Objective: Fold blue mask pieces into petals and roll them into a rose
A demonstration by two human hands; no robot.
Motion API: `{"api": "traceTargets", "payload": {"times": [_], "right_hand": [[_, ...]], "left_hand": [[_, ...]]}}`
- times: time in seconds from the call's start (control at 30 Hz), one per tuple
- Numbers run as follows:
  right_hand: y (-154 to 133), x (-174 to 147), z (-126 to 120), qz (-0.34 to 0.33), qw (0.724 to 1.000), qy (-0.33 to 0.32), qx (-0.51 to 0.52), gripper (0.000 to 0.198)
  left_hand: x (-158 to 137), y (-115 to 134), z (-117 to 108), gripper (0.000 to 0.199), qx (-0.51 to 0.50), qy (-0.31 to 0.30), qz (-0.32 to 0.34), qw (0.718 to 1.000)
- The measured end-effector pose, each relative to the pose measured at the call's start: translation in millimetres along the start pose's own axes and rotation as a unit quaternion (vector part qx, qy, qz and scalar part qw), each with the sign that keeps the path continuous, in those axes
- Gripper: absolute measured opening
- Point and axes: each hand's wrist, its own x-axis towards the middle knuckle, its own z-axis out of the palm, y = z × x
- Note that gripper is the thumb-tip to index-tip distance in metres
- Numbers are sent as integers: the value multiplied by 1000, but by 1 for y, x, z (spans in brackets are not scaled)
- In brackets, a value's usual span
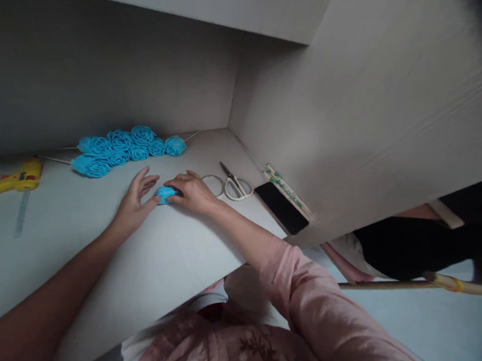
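A small piece of bunched blue crepe paper point(166, 194) lies low over the desk between my hands. My right hand point(193, 190) is closed at its right side, and a small dark object point(178, 191) shows beside its fingers, too small to name. My left hand point(137, 196) is at the other side, its thumb tip at the paper's edge and its fingers spread apart. Behind them lies a group of blue paper roses point(117, 150), some on thin sticks.
A yellow glue gun point(28, 174) rests at the left. Right of my hands are a thin ring point(214, 185), scissors point(236, 185) with white handles, a black phone point(282, 208) and paper-wrapped chopsticks point(286, 188). A panel point(342, 96) bounds the desk point(179, 245) at right; beyond it sits another person point(414, 240).
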Motion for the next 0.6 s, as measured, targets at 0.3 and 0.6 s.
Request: {"api": "traceTargets", "payload": {"times": [0.3, 0.6], "right_hand": [[-5, -2, 3, -6, 1000, 0, -13, 55], [-6, 0, 2, -9, 1000, -11, -16, 41]], "left_hand": [[-2, 2, 15, 72, -188, 20, -83, 978], [-4, 7, 19, 67, -183, -1, -94, 979]]}}
